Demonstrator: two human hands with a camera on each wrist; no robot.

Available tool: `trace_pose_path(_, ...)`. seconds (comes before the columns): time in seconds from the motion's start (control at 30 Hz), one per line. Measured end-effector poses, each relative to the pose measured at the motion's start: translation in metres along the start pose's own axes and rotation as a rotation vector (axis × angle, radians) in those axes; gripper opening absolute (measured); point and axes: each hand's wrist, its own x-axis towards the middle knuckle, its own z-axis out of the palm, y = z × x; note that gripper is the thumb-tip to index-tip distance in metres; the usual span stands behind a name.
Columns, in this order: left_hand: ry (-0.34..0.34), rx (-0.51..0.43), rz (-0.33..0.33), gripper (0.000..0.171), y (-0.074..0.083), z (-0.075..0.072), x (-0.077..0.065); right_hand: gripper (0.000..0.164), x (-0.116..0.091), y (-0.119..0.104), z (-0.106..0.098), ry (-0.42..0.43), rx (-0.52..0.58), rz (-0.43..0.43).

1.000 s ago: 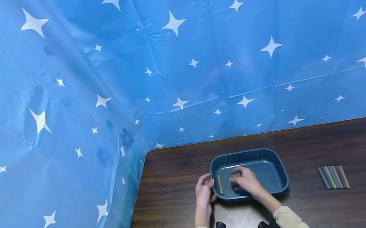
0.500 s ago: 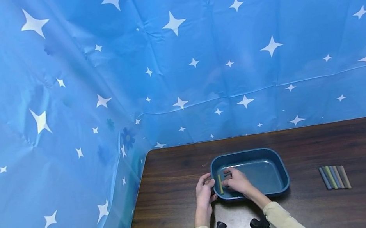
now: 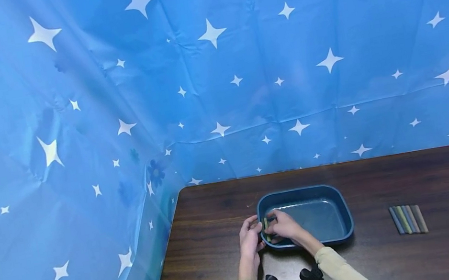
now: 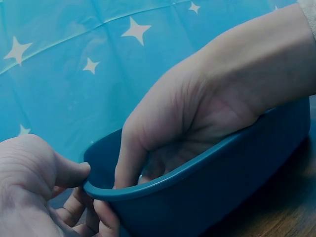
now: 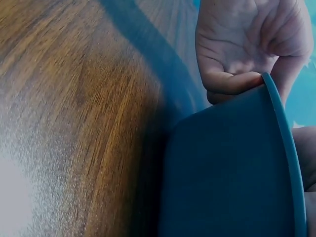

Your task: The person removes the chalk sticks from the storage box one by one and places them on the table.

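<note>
A dark blue rectangular basin [image 3: 331, 242] stands on the table. My left hand [image 3: 249, 241] grips its left rim; in the left wrist view the thumb lies at the rim's top and the fingers are against the outer wall. Inside, a thin yellow-green stick [image 3: 266, 223] lies along the left wall. My right hand [image 3: 286, 226] reaches down into the basin with bent fingers at this stick. In the left wrist view the right hand [image 4: 182, 113] has its fingertips hidden behind the basin wall, so whether they pinch or only touch the stick does not show.
On the brown wooden table [image 3: 209, 210], several grey, blue and green sticks [image 3: 408, 219] lie side by side to the right of the basin. A blue star-patterned curtain [image 3: 264, 56] hangs behind the table and along its left side.
My right hand has moved left inside the basin, from its middle to the yellow-green stick, which now lies slightly closer to the left wall. My left hand has stayed on the rim.
</note>
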Motion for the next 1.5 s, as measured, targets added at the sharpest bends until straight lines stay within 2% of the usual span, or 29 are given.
trace_pose_path(0.27,-0.020,0.014,-0.012,0.037,-0.007,0.001,-0.002,0.051,-0.003,0.006,-0.001,-0.025,0.042,0.031)
trace_pose_path(0.37,-0.036,0.023,-0.011,0.038,0.007,0.002,-0.015,0.053,-0.004,0.006,-0.001,-0.023,0.052,0.040)
trace_pose_path(0.47,-0.042,0.029,-0.016,0.038,0.009,0.003,-0.018,0.054,-0.004,0.007,-0.001,-0.024,0.069,0.043)
trace_pose_path(0.63,-0.028,0.026,-0.017,0.036,-0.009,0.002,-0.005,0.054,-0.004,0.010,-0.001,-0.029,0.062,0.036)
trace_pose_path(0.83,-0.029,0.020,-0.019,0.035,-0.008,0.002,-0.003,0.054,-0.006,0.010,-0.005,-0.051,0.033,0.018)
trace_pose_path(1.23,-0.044,-0.013,0.021,0.037,-0.006,0.000,-0.002,0.053,-0.017,-0.006,-0.038,-0.078,0.005,-0.034)
trace_pose_path(1.5,-0.029,-0.009,0.022,0.037,-0.003,-0.002,-0.001,0.053,-0.022,-0.014,-0.064,-0.042,0.014,-0.040)
